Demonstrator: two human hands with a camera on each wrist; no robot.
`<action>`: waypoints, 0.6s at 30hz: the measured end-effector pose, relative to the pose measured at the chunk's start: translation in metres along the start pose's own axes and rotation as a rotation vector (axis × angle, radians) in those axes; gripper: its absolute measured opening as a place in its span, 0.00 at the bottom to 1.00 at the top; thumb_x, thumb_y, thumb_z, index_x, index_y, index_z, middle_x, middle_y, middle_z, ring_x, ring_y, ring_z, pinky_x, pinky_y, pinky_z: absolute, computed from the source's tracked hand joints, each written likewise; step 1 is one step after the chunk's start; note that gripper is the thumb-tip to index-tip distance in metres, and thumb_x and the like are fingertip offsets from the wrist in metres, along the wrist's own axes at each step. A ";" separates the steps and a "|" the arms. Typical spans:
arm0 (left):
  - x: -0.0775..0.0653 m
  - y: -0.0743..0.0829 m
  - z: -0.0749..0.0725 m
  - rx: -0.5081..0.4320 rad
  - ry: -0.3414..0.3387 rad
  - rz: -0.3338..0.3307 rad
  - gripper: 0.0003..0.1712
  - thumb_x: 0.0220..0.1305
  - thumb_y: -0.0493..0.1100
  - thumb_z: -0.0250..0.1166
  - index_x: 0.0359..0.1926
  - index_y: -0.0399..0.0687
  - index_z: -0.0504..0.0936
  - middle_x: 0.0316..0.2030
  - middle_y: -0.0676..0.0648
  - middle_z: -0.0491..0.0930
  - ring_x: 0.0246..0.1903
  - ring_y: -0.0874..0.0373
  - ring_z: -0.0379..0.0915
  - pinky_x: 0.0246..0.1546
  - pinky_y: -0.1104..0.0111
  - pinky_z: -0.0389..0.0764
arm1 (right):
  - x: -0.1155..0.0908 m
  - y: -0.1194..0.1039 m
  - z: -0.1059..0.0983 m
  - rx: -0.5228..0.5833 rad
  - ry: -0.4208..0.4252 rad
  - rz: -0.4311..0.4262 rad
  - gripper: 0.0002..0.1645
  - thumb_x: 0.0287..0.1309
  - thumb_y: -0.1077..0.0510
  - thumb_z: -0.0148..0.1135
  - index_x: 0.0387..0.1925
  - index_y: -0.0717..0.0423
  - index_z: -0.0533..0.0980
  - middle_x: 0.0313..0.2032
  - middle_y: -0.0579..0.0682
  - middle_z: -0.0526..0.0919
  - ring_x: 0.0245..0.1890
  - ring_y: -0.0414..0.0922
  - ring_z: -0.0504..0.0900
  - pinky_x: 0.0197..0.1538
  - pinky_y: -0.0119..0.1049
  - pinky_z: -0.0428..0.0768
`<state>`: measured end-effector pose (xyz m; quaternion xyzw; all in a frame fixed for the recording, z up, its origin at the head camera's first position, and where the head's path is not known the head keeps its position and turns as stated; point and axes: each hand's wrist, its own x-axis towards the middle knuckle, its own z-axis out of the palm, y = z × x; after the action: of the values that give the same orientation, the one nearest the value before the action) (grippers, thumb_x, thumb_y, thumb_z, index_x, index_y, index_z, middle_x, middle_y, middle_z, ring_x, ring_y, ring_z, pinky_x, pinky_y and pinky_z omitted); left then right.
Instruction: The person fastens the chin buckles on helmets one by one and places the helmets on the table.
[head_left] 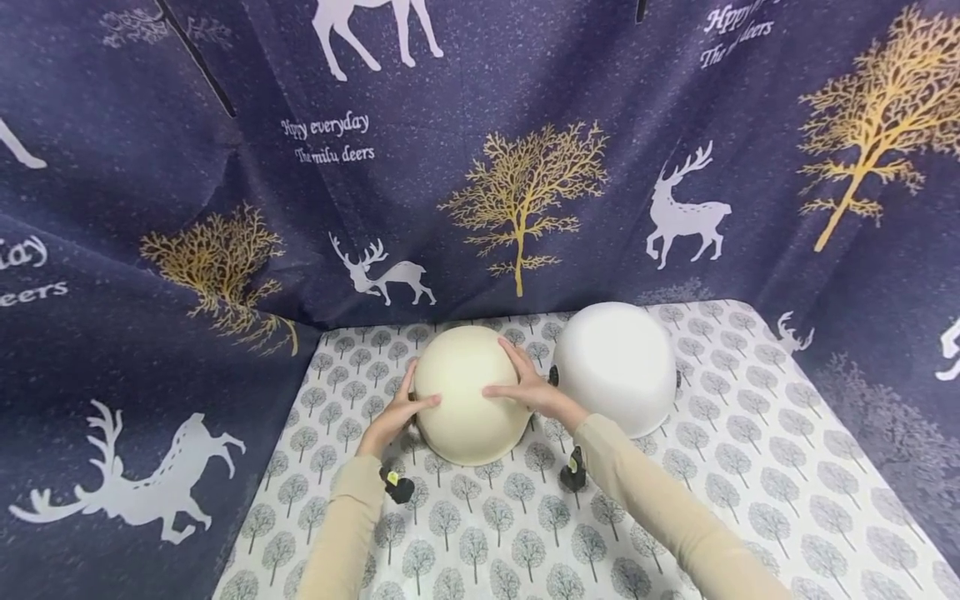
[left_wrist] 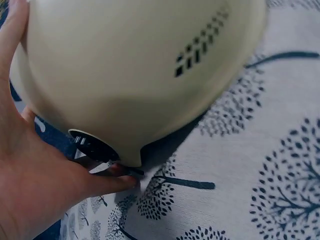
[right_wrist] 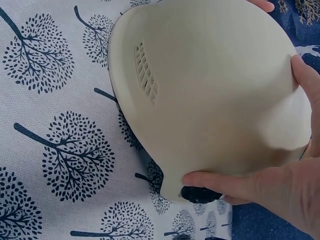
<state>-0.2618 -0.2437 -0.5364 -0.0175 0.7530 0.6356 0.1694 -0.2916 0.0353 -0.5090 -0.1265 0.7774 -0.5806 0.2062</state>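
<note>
Beige sleeves reach over the tree-printed cloth before me; the left hand and right hand clasp opposite sides of a cream helmet, thumbs and fingers gripping its shell, toward the cloth's far end, beside a white helmet.

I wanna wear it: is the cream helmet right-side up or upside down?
Right-side up: the cream helmet shows its rounded top, with its rim toward the tablecloth.
</note>
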 end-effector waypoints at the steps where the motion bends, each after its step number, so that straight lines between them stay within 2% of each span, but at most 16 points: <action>1: 0.000 0.001 -0.001 -0.004 -0.003 -0.001 0.60 0.62 0.45 0.67 0.77 0.70 0.30 0.76 0.30 0.33 0.74 0.29 0.38 0.70 0.36 0.46 | 0.000 0.000 0.000 0.002 0.003 -0.002 0.65 0.50 0.50 0.73 0.76 0.27 0.39 0.77 0.56 0.24 0.76 0.64 0.26 0.68 0.75 0.43; 4: -0.002 0.003 -0.003 0.002 0.003 -0.004 0.59 0.63 0.45 0.67 0.77 0.70 0.31 0.76 0.31 0.33 0.73 0.28 0.41 0.69 0.36 0.50 | 0.000 0.000 0.002 0.012 0.010 -0.003 0.63 0.51 0.51 0.73 0.76 0.26 0.40 0.77 0.54 0.25 0.77 0.62 0.26 0.69 0.74 0.43; 6: -0.004 0.003 -0.004 0.021 0.027 -0.007 0.58 0.62 0.46 0.67 0.77 0.72 0.34 0.77 0.34 0.32 0.74 0.29 0.40 0.70 0.36 0.50 | -0.001 -0.001 0.003 0.023 0.011 -0.007 0.63 0.52 0.52 0.72 0.76 0.28 0.40 0.78 0.53 0.26 0.77 0.61 0.27 0.69 0.73 0.42; 10: -0.008 0.007 -0.008 0.092 0.072 0.000 0.58 0.59 0.49 0.69 0.77 0.72 0.37 0.78 0.39 0.30 0.75 0.32 0.33 0.70 0.35 0.45 | -0.003 -0.004 0.007 0.087 0.010 0.012 0.62 0.52 0.53 0.72 0.76 0.28 0.41 0.78 0.54 0.26 0.76 0.64 0.30 0.65 0.77 0.50; 13: -0.012 0.012 -0.014 0.130 0.096 0.008 0.58 0.59 0.51 0.69 0.77 0.73 0.38 0.78 0.42 0.30 0.76 0.35 0.30 0.71 0.35 0.42 | -0.002 -0.003 0.011 0.155 -0.004 0.046 0.62 0.52 0.53 0.71 0.76 0.25 0.41 0.78 0.53 0.25 0.75 0.70 0.40 0.56 0.78 0.64; 18: -0.013 0.022 -0.025 0.168 0.107 0.057 0.55 0.59 0.49 0.69 0.77 0.69 0.42 0.78 0.42 0.35 0.75 0.34 0.38 0.70 0.36 0.50 | 0.001 -0.004 0.017 0.222 -0.017 0.049 0.61 0.54 0.52 0.69 0.75 0.21 0.39 0.78 0.51 0.29 0.70 0.72 0.55 0.46 0.71 0.77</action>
<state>-0.2605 -0.2656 -0.5084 -0.0157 0.8117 0.5730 0.1118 -0.2844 0.0191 -0.5098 -0.0887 0.7095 -0.6567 0.2396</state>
